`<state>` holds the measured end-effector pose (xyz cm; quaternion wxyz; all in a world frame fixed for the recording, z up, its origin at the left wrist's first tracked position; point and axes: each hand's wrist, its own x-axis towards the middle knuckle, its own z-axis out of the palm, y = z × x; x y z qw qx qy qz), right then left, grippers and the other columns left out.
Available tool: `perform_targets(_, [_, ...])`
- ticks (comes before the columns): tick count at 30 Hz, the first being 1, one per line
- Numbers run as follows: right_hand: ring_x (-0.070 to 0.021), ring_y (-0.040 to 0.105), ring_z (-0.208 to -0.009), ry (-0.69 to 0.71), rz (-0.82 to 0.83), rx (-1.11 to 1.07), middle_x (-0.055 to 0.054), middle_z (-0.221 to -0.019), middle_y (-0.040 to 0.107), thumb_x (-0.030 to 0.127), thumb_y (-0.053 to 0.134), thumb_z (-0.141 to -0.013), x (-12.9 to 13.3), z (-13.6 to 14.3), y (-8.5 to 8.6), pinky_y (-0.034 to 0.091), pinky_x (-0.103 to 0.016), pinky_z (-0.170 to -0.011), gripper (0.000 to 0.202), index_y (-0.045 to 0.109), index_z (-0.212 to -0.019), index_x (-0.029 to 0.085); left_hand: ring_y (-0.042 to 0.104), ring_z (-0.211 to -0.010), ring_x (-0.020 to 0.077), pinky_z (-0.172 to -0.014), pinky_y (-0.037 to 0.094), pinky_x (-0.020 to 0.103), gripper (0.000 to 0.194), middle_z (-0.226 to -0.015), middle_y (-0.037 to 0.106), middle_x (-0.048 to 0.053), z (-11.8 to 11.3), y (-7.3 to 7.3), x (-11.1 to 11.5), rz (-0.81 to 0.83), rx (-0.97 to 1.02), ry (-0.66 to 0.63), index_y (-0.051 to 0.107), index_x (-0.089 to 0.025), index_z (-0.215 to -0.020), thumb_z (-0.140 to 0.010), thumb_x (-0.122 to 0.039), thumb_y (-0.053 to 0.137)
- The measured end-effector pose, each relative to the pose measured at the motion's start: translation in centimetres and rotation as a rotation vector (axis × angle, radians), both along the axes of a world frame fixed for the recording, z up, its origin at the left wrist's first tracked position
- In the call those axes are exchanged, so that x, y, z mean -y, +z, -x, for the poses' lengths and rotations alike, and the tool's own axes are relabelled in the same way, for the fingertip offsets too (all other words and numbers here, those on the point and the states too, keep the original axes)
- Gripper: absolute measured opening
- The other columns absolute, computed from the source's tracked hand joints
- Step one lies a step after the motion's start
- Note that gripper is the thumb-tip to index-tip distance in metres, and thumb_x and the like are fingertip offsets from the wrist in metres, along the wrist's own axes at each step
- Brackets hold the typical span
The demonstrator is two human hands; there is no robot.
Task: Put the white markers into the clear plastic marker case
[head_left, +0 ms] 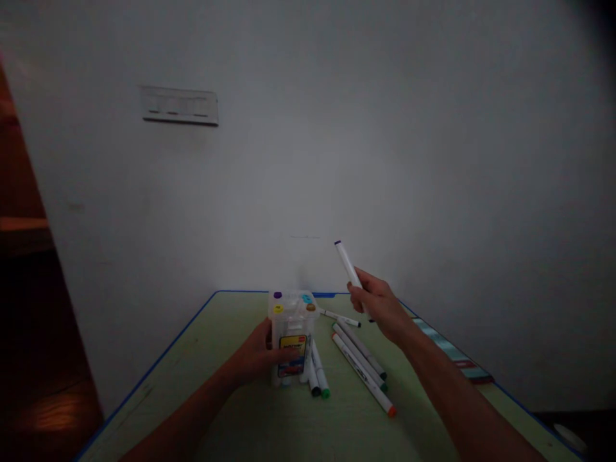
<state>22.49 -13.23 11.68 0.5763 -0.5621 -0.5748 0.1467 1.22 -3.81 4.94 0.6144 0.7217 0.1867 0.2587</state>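
Behind the blue-edged green worktop [192,378] stands a plain pale wall [308,160]. Of the hands, the left hand [260,353] grips the clear marker case [291,327], thumb across its label, while the right hand [380,301] is closed around a white marker with purple ends [348,263], raised and tilted, to the right of the case. Two markers with black and green ends [319,372] lie just beside the case, on its right; farther right rest three more, one orange-tipped [364,375]. Behind those, a thin black-ended marker [341,317] lies near the case. Well to the case's right is a striped item [452,350].
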Motion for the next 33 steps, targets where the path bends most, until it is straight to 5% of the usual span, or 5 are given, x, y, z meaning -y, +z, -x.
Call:
perform_targets(7, [-0.0072,0.037,-0.040,0.046,0.183,0.245,0.005,-0.047,0.045,0.029,0.057,-0.062,1.2,0.8,7.0,0.028,-0.022,-0.041,0.030,0.063,-0.084,0.010,0.061,-0.088,0.0203,-0.076,0.050,0.033,0.066,-0.108,0.059,0.013,-0.1,-0.3,0.0,0.035,0.051,-0.003,0.042,-0.012,-0.113,-0.057,-0.026,0.074])
perform_targets(13, [-0.0033,0.028,-0.038,0.057,0.162,0.289,0.007,-0.043,0.040,0.031,0.064,-0.061,2.0,0.9,10.2,0.017,-0.019,-0.036,0.020,0.055,-0.064,0.014,0.061,-0.087,0.0199,-0.074,0.051,0.031,0.065,-0.104,0.061,0.012,0.1,-0.5,0.0,0.049,0.096,-0.027,0.041,-0.012,-0.111,-0.057,-0.025,0.074])
perform_targets(18, [-0.0029,0.029,-0.035,0.118,0.095,0.174,0.007,-0.043,0.038,0.029,0.063,-0.062,1.7,1.4,11.2,0.015,-0.019,-0.035,0.018,0.055,-0.064,0.013,0.060,-0.091,0.0195,-0.074,0.051,0.029,0.065,-0.106,0.060,0.010,0.0,-0.6,-0.1,0.063,0.111,-0.029,0.041,-0.014,-0.109,-0.056,-0.025,0.075])
perform_targets(27, [-0.0029,0.030,-0.035,-0.054,-0.069,0.084,0.008,-0.041,0.037,0.032,0.067,-0.055,0.1,2.4,11.1,0.018,-0.020,-0.034,0.024,0.054,-0.060,0.013,0.061,-0.089,0.0190,-0.073,0.053,0.030,0.062,-0.104,0.060,0.009,-0.1,-0.9,-0.1,0.076,0.102,-0.028,0.041,-0.015,-0.109,-0.057,-0.023,0.074])
perform_targets(33, [-0.0037,0.030,-0.036,-0.022,-0.044,0.134,0.007,-0.045,0.038,0.035,0.057,-0.066,-1.1,3.1,10.4,0.019,-0.020,-0.036,0.022,0.050,-0.061,0.015,0.061,-0.086,0.0185,-0.070,0.053,0.029,0.064,-0.103,0.061,0.010,-0.1,-0.5,0.1,0.086,0.096,-0.038,0.041,-0.014,-0.111,-0.057,-0.023,0.074])
